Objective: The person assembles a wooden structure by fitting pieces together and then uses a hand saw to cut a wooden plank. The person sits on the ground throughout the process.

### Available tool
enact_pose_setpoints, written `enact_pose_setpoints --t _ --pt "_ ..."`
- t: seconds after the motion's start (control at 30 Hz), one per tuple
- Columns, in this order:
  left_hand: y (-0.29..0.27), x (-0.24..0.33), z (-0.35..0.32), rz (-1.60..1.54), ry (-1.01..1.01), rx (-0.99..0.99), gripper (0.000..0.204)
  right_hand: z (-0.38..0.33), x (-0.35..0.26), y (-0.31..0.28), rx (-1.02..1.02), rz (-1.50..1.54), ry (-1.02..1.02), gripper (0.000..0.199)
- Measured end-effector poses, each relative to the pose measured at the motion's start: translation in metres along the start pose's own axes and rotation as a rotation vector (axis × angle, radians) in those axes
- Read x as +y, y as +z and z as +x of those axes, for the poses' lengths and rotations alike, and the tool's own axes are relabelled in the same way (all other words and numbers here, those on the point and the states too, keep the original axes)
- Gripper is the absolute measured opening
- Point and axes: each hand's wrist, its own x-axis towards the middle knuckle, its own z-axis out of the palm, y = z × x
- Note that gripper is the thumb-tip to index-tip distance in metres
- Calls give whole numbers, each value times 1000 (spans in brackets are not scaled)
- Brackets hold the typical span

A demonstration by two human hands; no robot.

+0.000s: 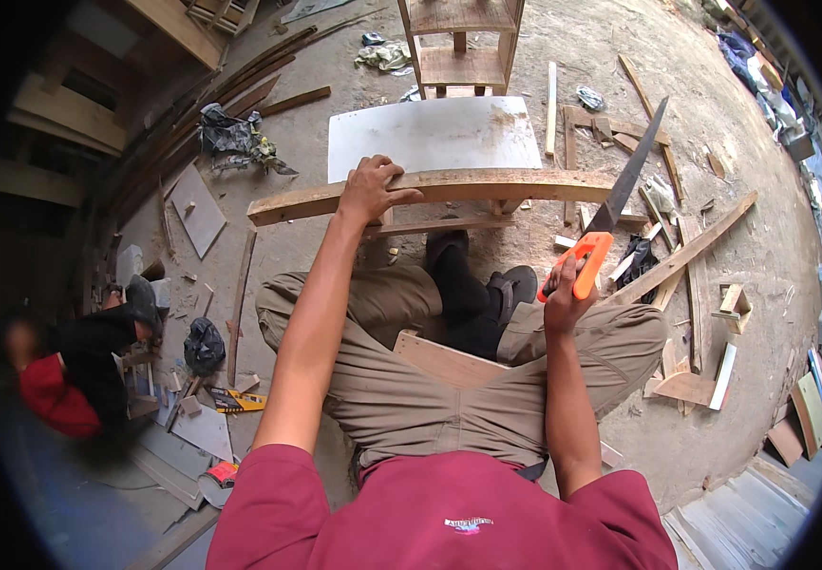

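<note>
My left hand (371, 190) is closed over the top of a long wooden beam (477, 184), left of its middle. The beam lies crosswise in front of my knees on a low wooden support (439, 226). In my right hand (567, 302) is a handsaw (627, 190), gripped by its orange handle. Its dark blade points up and away, crossing in front of the beam's right end. Whether the teeth touch the wood I cannot tell. Behind the beam lies a white board (434, 135) with a brown stain at its right. Between my legs is a flat wooden board (444, 359).
A wooden shelf frame (463, 66) stands beyond the white board. Scrap planks (691, 252) lie at right, and long dark strips (230, 104) at far left. Another person (78, 370) sits at left, near a black plastic bag (205, 346) and a yellow-and-black packet (238, 401).
</note>
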Motion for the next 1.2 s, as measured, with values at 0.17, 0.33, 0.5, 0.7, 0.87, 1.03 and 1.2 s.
enact_pose_setpoints --t 0.17,0.33,0.5,0.7,0.87,1.03,1.2 --pt "-1 6 10 69 110 78 51 -11 6 -6 33 17 59 31" --pt "31 35 29 210 241 326 47 -12 22 -7 -85 -191 -28 27" --pt "53 137 56 137 398 266 56 13 -9 -8 -4 -246 -52 30" --pt "98 200 111 91 227 246 68 28 -19 -38 171 -149 42 34" --pt "114 205 139 171 22 90 68 34 -11 -64 212 18 192 38" --pt "113 212 129 177 53 134 64 37 -15 -81 159 6 181 41" --pt "113 205 104 219 126 180 61 34 -27 -86 63 -104 140 41"
